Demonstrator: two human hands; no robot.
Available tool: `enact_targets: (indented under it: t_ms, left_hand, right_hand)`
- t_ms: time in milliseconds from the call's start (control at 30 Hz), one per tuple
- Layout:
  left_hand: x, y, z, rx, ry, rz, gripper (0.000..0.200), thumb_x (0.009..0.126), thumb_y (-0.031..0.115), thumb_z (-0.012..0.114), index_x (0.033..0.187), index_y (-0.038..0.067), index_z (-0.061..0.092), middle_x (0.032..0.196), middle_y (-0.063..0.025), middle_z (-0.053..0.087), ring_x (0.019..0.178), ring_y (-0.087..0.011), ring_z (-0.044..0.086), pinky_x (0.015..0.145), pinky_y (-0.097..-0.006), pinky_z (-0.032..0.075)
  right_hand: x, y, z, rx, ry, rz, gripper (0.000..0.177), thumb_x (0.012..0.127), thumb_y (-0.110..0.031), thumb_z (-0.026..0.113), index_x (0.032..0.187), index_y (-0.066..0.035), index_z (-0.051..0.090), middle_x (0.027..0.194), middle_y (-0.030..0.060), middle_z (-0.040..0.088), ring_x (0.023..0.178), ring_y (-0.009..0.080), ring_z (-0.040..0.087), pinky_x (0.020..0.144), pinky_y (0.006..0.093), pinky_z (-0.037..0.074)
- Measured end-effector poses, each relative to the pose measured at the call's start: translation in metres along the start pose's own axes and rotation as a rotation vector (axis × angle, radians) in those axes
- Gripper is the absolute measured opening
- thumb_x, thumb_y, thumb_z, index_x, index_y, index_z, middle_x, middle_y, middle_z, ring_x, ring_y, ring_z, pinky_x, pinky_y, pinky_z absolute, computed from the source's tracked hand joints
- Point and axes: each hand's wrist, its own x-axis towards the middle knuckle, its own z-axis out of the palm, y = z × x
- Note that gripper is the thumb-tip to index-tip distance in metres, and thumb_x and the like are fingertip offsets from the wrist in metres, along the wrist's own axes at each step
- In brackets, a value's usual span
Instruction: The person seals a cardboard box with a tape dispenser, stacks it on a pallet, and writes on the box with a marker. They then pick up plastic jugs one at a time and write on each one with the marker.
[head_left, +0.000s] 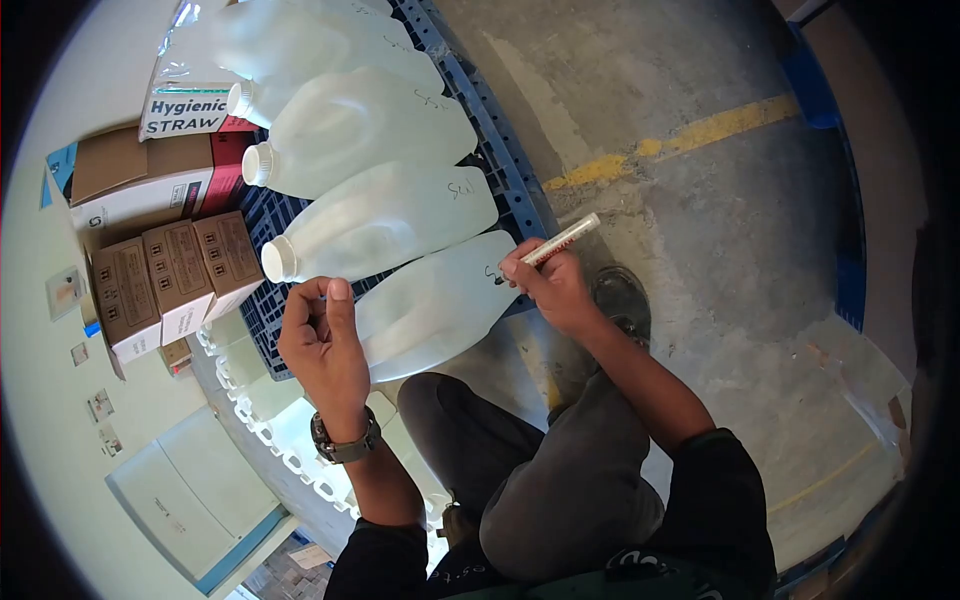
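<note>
Left hand raised, fingers curled toward the thumb; right hand extended forward, fingers pinched closed.

A blue pallet runs from top centre down to the left. Jugs lie sideways on it, with boxes at the left.
</note>
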Motion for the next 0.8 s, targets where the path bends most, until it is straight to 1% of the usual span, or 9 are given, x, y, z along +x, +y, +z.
enact_targets:
  t_ms: [33,133,233,367,433,567,633,733,800]
  left_hand:
    - [0.0,0.0,0.0,-0.001,-0.005,-0.005,0.024,0.095,0.025,0.065,0.087,0.002,0.061,0.065,0.0088,0.044,0.058,-0.0002,0.029,0.052,-0.0189,0.021]
    - [0.002,0.003,0.003,-0.019,-0.025,0.001,0.024,0.095,0.024,0.065,0.087,0.002,0.06,0.066,0.0081,0.047,0.059,0.0,0.031,0.052,-0.018,0.022]
    - [-0.001,0.002,-0.001,-0.041,0.003,-0.006,0.025,0.096,0.024,0.065,0.086,0.001,0.06,0.066,0.008,0.048,0.059,0.0,0.032,0.053,-0.0175,0.023]
    - [-0.002,0.001,-0.003,-0.009,0.005,-0.013,0.025,0.095,0.023,0.065,0.083,0.001,0.061,0.066,0.008,0.048,0.06,0.0004,0.032,0.053,-0.0175,0.024]
    - [-0.003,0.001,-0.005,-0.002,0.019,-0.019,0.025,0.095,0.022,0.065,0.083,0.001,0.061,0.066,0.008,0.048,0.06,0.0005,0.032,0.053,-0.0175,0.024]
    - [-0.005,0.001,-0.004,-0.095,0.025,-0.022,0.024,0.095,0.021,0.066,0.082,0.001,0.061,0.066,0.008,0.048,0.059,0.0004,0.032,0.052,-0.0175,0.024]
    - [-0.004,0.001,-0.004,-0.115,0.042,-0.011,0.024,0.095,0.021,0.066,0.082,0.001,0.061,0.066,0.008,0.048,0.059,0.0003,0.032,0.052,-0.0174,0.024]
    - [-0.004,0.0,-0.007,-0.088,0.037,-0.024,0.024,0.094,0.02,0.067,0.083,0.0,0.062,0.065,0.0067,0.05,0.059,-0.0009,0.036,0.053,-0.0179,0.027]
    - [-0.004,-0.001,-0.004,-0.093,0.072,0.086,0.023,0.093,0.02,0.068,0.083,0.0,0.063,0.064,0.0039,0.053,0.059,-0.0025,0.039,0.053,-0.0195,0.031]
  right_hand:
    - [0.003,0.004,-0.001,0.058,0.03,-0.052,0.02,0.093,-0.022,0.068,0.088,-0.003,0.063,0.076,-0.0011,0.059,0.068,0.0056,0.052,0.065,0.0223,0.044]
    - [0.012,0.011,-0.003,0.017,0.099,0.017,0.019,0.093,-0.02,0.068,0.089,-0.002,0.063,0.077,-0.0004,0.06,0.068,0.0058,0.052,0.065,0.0227,0.045]
    - [0.014,0.022,-0.008,0.08,0.076,-0.002,0.017,0.092,-0.019,0.067,0.09,-0.003,0.063,0.078,-0.0002,0.06,0.068,0.0058,0.053,0.065,0.0227,0.045]
    - [0.006,0.015,-0.005,0.04,0.059,-0.007,0.014,0.093,-0.016,0.066,0.091,-0.003,0.063,0.078,0.0011,0.058,0.069,0.0082,0.052,0.065,0.0242,0.043]
    - [0.009,0.023,-0.006,0.081,0.153,0.017,0.013,0.093,-0.014,0.065,0.091,-0.002,0.063,0.077,0.0012,0.058,0.069,0.0082,0.052,0.065,0.0249,0.044]
    - [0.008,0.025,-0.009,0.107,0.111,0.01,0.015,0.092,-0.016,0.068,0.09,-0.002,0.064,0.076,0.0011,0.058,0.067,0.0083,0.053,0.064,0.0236,0.045]
    - [0.01,0.029,-0.006,0.209,0.172,-0.011,0.014,0.092,-0.015,0.067,0.089,-0.002,0.064,0.077,0.0013,0.058,0.066,0.009,0.053,0.064,0.0238,0.045]
    - [0.014,0.039,-0.015,0.17,0.166,0.01,0.013,0.092,-0.015,0.067,0.092,-0.002,0.064,0.078,0.0016,0.058,0.066,0.0095,0.052,0.064,0.0244,0.046]
    - [0.016,0.047,-0.018,0.173,0.189,0.028,0.012,0.093,-0.014,0.065,0.094,-0.003,0.064,0.08,0.0015,0.058,0.065,0.009,0.052,0.063,0.0244,0.046]
